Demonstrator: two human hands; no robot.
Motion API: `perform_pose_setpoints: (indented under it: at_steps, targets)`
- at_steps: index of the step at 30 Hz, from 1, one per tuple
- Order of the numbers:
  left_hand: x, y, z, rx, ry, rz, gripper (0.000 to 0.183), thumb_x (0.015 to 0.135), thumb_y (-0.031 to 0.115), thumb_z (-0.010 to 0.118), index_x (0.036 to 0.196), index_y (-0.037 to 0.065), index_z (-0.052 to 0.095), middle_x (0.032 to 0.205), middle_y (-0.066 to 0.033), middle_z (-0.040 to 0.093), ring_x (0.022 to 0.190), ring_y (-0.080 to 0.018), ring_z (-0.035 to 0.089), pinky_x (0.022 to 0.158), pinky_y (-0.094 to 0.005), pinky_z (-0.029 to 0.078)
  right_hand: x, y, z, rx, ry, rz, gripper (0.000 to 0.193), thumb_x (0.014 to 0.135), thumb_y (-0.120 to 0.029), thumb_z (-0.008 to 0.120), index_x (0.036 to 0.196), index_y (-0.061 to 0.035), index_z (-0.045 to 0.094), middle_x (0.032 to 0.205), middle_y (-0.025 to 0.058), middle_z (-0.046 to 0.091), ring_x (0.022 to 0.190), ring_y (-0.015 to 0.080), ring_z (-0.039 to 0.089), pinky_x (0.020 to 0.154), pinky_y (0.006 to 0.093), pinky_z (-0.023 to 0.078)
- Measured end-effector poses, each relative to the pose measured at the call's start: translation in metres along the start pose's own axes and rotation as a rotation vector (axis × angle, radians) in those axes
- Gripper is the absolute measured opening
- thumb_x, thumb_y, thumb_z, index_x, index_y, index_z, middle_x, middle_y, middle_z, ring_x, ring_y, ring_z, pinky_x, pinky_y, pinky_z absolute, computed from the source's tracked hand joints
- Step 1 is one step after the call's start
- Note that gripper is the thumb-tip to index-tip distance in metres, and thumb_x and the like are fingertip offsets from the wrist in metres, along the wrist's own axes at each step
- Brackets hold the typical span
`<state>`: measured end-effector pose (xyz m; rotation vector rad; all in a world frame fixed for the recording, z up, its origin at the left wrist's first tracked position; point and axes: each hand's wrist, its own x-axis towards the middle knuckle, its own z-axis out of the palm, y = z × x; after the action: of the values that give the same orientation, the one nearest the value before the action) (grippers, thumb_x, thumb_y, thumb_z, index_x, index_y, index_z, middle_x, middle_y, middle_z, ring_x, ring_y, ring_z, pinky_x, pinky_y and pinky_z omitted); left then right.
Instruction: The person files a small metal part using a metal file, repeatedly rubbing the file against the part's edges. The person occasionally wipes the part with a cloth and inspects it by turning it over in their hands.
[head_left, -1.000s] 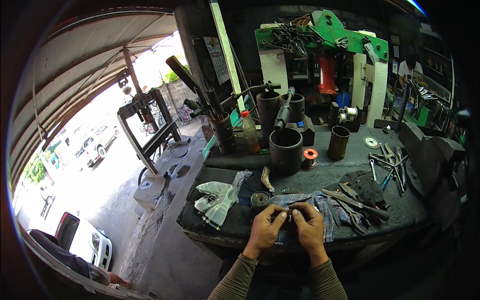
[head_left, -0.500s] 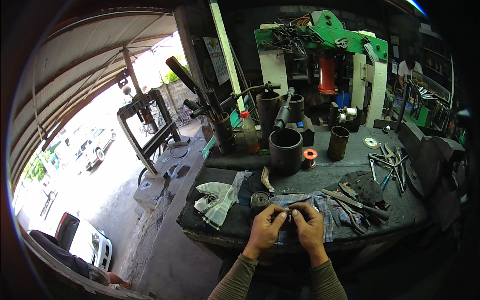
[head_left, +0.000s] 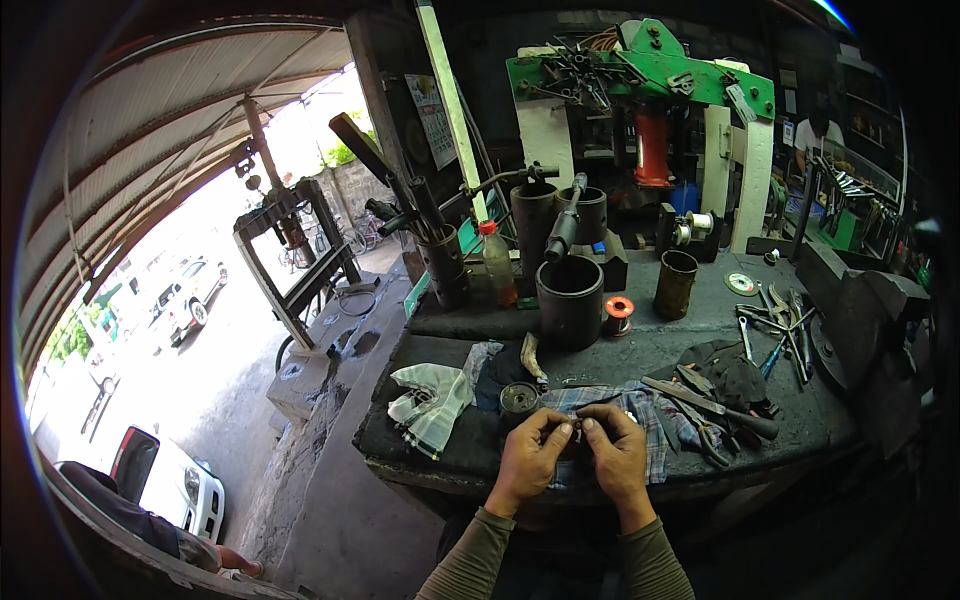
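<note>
- Far left on the bench: pale checked cloth [head_left: 436, 402], crumpled, well apart from both hands.
- Next: round metal cup-shaped part [head_left: 519, 398], just beyond the left hand's knuckles. Left hand is the nearer one. Contact or gap: can't tell from this angle.
- Left hand [head_left: 530, 452]: fingers curled, thumb and index pinched together at a small dark part. Palm faces inward, wrist low, forearm in from the lower edge.
- Small dark part [head_left: 578, 428]: sits between the two thumb tips, directly right of the left fingertips and directly left of the right ones. Neither hand is clearly nearer. Mostly covered by fingers, so exact kind and long axis can't be read.
- Right hand [head_left: 618, 452]: near mirror of the left, thumb and index closed on the part's other side, remaining fingers tucked in.
- Blue plaid cloth [head_left: 655, 440]: spread on the bench behind and under the hands, showing to the right of the right hand.
- Flat file [head_left: 688, 398], or similar bar tool: right of the right hand, long axis running from upper left down to its dark handle at lower right. Right hand is nearer.
- Pliers [head_left: 708, 448]: just below the file, handles toward the bench's front edge, apart from the right hand.
</note>
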<state>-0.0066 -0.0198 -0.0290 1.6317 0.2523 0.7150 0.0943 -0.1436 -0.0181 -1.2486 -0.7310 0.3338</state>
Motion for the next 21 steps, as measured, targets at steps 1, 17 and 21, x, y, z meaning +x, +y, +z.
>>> perform_pose_setpoints:
  at_steps: [1, 17, 21]
  targets:
    - [0.0000, 0.0016, 0.0004, -0.005, 0.000, -0.002, 0.016, 0.109, 0.013, 0.064, 0.112, -0.001, 0.070, 0.094, 0.0006, 0.068, 0.085, -0.0040, 0.059, 0.076, -0.0222, 0.050, 0.0000, -0.0003, -0.0001, -0.002, 0.002, 0.000, 0.015, 0.106, -0.004, 0.065, 0.117, 0.0017, 0.073, 0.104, 0.0045, 0.074, 0.096, 0.0101, 0.067, 0.087, 0.0262, 0.054]
    - [0.0013, -0.0027, 0.0004, 0.005, -0.004, 0.001, 0.015, 0.109, 0.013, 0.064, 0.112, -0.002, 0.070, 0.096, 0.0002, 0.068, 0.086, -0.0045, 0.060, 0.077, -0.0225, 0.050, -0.0005, -0.0009, -0.0011, 0.010, -0.006, 0.008, 0.015, 0.106, -0.004, 0.065, 0.117, 0.0017, 0.073, 0.103, 0.0037, 0.074, 0.095, 0.0090, 0.066, 0.086, 0.0255, 0.054]
    - [0.0007, -0.0011, -0.0005, 0.009, 0.000, 0.006, 0.015, 0.109, 0.013, 0.064, 0.112, -0.001, 0.070, 0.095, 0.0008, 0.067, 0.085, -0.0041, 0.058, 0.075, -0.0220, 0.049, 0.0000, 0.0020, -0.0006, 0.006, -0.008, 0.017, 0.015, 0.106, -0.004, 0.065, 0.117, 0.0020, 0.073, 0.103, 0.0036, 0.074, 0.095, 0.0088, 0.066, 0.086, 0.0252, 0.053]
